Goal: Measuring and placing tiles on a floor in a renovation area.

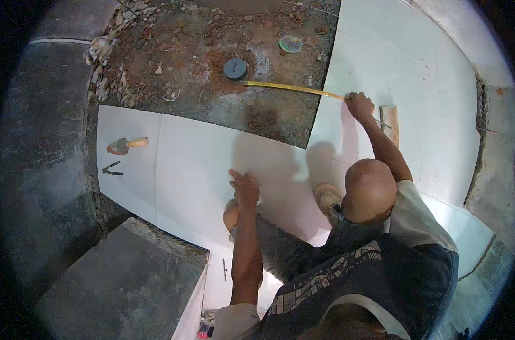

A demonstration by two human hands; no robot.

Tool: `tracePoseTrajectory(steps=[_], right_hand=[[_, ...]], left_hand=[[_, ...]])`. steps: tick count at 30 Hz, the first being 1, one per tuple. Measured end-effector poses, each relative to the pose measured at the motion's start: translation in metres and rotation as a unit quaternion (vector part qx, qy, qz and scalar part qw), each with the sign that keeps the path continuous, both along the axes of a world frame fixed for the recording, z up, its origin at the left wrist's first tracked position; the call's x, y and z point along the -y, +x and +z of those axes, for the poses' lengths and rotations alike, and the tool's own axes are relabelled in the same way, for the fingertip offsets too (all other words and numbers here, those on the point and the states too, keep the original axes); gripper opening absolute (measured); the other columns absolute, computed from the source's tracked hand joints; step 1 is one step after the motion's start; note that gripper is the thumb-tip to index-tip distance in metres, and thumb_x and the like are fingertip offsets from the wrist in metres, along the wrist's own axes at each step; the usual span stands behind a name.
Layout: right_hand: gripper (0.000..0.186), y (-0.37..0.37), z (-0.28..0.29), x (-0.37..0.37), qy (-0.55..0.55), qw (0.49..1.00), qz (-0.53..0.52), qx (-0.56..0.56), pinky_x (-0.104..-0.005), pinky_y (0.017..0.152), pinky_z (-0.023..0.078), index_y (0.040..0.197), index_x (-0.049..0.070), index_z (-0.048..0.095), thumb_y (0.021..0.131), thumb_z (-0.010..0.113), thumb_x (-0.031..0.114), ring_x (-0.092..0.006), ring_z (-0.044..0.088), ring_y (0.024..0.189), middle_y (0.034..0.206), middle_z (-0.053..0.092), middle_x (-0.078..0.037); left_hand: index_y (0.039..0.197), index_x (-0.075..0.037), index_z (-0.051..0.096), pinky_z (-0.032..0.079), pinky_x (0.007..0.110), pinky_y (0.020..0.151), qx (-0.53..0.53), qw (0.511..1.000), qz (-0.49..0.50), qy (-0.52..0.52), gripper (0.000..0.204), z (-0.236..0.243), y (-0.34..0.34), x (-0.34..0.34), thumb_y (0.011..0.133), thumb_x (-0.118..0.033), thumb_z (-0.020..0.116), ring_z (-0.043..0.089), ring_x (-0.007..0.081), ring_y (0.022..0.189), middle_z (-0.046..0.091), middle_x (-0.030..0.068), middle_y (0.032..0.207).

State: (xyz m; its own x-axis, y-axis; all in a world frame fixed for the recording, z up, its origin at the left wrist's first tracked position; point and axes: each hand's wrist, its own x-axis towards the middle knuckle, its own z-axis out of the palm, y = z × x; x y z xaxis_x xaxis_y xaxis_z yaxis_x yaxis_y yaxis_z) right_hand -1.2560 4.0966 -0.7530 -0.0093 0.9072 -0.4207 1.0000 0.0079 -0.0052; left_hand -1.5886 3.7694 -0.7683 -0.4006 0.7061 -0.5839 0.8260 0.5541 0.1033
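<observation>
My right hand (361, 107) is closed on a tape measure at the edge of the pale tiles. From it the yellow tape blade (294, 87) stretches left over the bare soil. The blade's end lies just below a dark round cap (235, 68) set in the dirt. The tape's case is hidden in my fingers. My left hand (246, 188) rests on the white tile (201, 153) in front of my knee, fingers apart and holding nothing.
A wooden-handled trowel (136, 142) and a dark V-shaped tool (113, 169) lie on the left tile. Beside my right wrist is a wooden block (390, 126). A clear greenish disc (291, 44) sits on the soil. Rubble (107, 85) lines the soil's left edge.
</observation>
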Motion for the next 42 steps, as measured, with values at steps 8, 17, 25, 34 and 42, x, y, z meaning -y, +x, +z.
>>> tracePoseTrajectory(steps=[8, 17, 25, 34, 42], right_hand=[[0.030, 0.000, -0.005, -0.011, -0.070, 0.997, 0.011, -0.007, -0.0487, 0.079, 0.051, 0.102, 0.014, 0.064, 0.085, 0.051, 0.035, -0.0346, 0.063, 0.096, 0.102, 0.065, -0.013], [0.024, 0.001, -0.004, -0.037, -0.188, 0.980, -0.055, -0.043, -0.0384, 0.068, 0.052, 0.081, 0.009, 0.069, 0.065, 0.063, 0.027, -0.0271, 0.068, 0.077, 0.081, 0.069, -0.010], [0.030, 0.000, 0.002, -0.037, -0.208, 0.974, -0.087, -0.022, -0.0441, 0.074, 0.051, 0.088, 0.010, 0.069, 0.065, 0.063, 0.028, -0.0283, 0.066, 0.086, 0.093, 0.068, -0.011], [0.035, -0.002, 0.008, -0.035, -0.227, 0.970, -0.077, -0.027, -0.0456, 0.076, 0.051, 0.096, 0.012, 0.067, 0.067, 0.063, 0.032, -0.0271, 0.065, 0.091, 0.100, 0.067, -0.009], [0.036, 0.004, -0.011, -0.035, -0.204, 0.977, -0.068, -0.005, -0.0480, 0.082, 0.051, 0.101, 0.017, 0.067, 0.069, 0.062, 0.034, -0.0297, 0.064, 0.098, 0.105, 0.066, -0.008]], left_hand=[[0.118, -0.003, 0.052, 0.038, 0.052, 0.100, 0.004, 0.999, -0.029, -0.013, 0.045, 0.008, -0.001, -0.004, 0.086, -0.036, 0.053, 0.038, 0.0517, 0.122, 0.019, 0.0379, 0.141], [0.121, -0.013, 0.053, 0.052, 0.043, 0.089, 0.037, 0.998, -0.047, -0.013, 0.051, 0.005, -0.011, -0.007, 0.079, -0.039, 0.065, 0.041, 0.0446, 0.124, 0.012, 0.0305, 0.146], [0.110, -0.023, 0.058, 0.055, 0.043, 0.082, 0.026, 0.999, 0.015, -0.044, 0.036, 0.008, -0.007, -0.010, 0.076, -0.031, 0.070, 0.044, 0.0457, 0.120, 0.009, 0.0259, 0.148], [0.106, -0.021, 0.059, 0.057, 0.043, 0.075, 0.021, 0.999, -0.021, 0.023, 0.037, 0.006, -0.007, -0.005, 0.074, -0.037, 0.071, 0.045, 0.0476, 0.117, 0.013, 0.0279, 0.146], [0.110, -0.020, 0.060, 0.056, 0.043, 0.079, 0.051, 0.999, 0.001, -0.007, 0.039, 0.009, -0.006, -0.011, 0.074, -0.033, 0.070, 0.046, 0.0474, 0.116, 0.011, 0.0284, 0.147]])
